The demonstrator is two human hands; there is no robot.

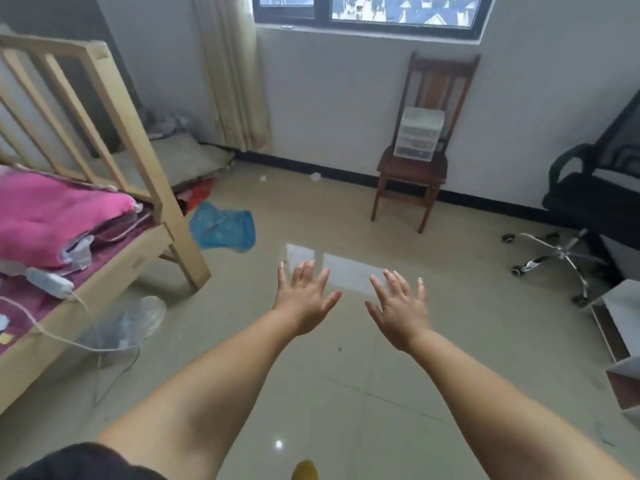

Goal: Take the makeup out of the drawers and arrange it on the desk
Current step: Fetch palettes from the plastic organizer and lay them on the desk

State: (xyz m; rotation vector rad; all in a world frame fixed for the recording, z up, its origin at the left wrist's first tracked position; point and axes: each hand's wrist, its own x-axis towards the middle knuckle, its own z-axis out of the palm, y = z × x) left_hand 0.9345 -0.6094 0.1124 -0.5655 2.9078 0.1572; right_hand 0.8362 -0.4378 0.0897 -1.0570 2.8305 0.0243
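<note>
A small white plastic drawer unit (418, 136) with three translucent drawers stands on a brown wooden chair (412, 171) against the far wall under the window. Its drawers look closed; what is inside cannot be made out. My left hand (304, 299) and my right hand (398, 306) are stretched out in front of me over the tiled floor, palms down, fingers spread and straight, holding nothing. Both hands are far short of the chair. No makeup is visible. At the right edge is a white piece of furniture (620, 317), possibly the desk.
A wooden bed (104, 188) with pink bedding (52, 216) fills the left. A blue plastic bag (223, 226) and a clear bag (138, 320) lie on the floor. A black office chair (588, 202) stands at the right. A cable (69, 341) trails from the bed.
</note>
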